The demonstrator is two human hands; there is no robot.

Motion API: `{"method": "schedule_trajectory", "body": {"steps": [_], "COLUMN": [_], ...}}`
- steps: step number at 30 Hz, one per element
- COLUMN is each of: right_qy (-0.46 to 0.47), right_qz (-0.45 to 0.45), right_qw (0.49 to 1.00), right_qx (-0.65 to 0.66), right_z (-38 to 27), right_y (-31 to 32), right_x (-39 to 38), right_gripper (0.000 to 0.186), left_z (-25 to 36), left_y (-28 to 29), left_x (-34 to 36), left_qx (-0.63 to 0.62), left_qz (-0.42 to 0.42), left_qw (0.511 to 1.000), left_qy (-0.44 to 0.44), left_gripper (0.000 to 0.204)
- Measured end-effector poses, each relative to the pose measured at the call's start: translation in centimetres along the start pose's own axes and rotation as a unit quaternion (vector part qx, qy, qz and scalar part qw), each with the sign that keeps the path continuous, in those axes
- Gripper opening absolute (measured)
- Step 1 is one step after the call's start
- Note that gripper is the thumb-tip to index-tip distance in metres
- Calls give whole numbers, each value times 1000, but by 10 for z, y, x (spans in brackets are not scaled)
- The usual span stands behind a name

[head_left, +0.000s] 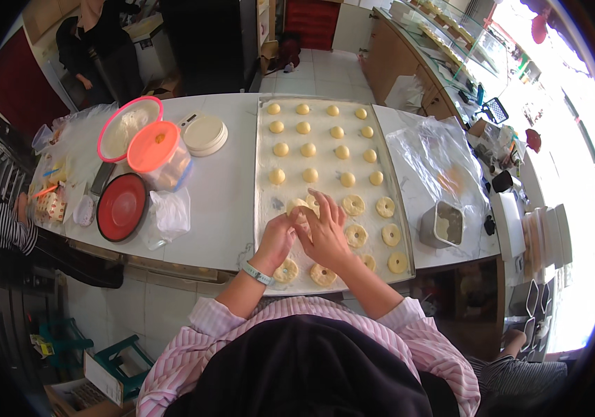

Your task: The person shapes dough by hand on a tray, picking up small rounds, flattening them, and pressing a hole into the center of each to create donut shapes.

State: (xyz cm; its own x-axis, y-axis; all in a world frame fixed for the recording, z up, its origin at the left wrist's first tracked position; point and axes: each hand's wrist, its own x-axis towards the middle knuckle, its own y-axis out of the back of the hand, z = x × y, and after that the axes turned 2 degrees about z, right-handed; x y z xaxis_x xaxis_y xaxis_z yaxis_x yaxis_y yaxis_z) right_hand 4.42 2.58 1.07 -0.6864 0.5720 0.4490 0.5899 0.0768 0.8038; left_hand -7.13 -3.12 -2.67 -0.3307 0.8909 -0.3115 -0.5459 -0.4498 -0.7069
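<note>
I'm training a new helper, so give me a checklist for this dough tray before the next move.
1. Dough balls at the far end spaced apart: ok, none touch.
2. Every piece on the baking tray holed: not ok; the four far rows are unholed, with dough rings nearer.
3. Piece under the left hand and right hand finished: cannot tell, fingers cover it.
4. Wrists bare: not ok, a wristband on the left.
5. Metal container off the tray: ok, to its right.
</note>
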Motion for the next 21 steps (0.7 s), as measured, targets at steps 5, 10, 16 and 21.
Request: {"method": "schedule_trajectory", "body": {"steps": [5, 10, 16, 21], "right_qy": [-212, -195, -244, -203], "right_qz": [-56, -50, -56, -76], "right_qw": [880, 896, 853, 883], "right_qx": [421, 396, 458, 416], "right_z": [18, 7, -4, -18], "right_y": [-16, -10, -7, -4], "right_x": [7, 20, 22, 22], "right_gripper": [24, 28, 26, 25], "left_z": [11, 29, 40, 54], "left_y": [11, 18, 22, 26], "left_x": [4, -6, -14, -18], "left_qx": [152, 241, 107, 132], "left_qz": [-44, -15, 15, -26], "left_qw": [986, 964, 988, 991], "left_qy": [-49, -114, -112, -29], "left_gripper": [27, 25, 31, 31]}}
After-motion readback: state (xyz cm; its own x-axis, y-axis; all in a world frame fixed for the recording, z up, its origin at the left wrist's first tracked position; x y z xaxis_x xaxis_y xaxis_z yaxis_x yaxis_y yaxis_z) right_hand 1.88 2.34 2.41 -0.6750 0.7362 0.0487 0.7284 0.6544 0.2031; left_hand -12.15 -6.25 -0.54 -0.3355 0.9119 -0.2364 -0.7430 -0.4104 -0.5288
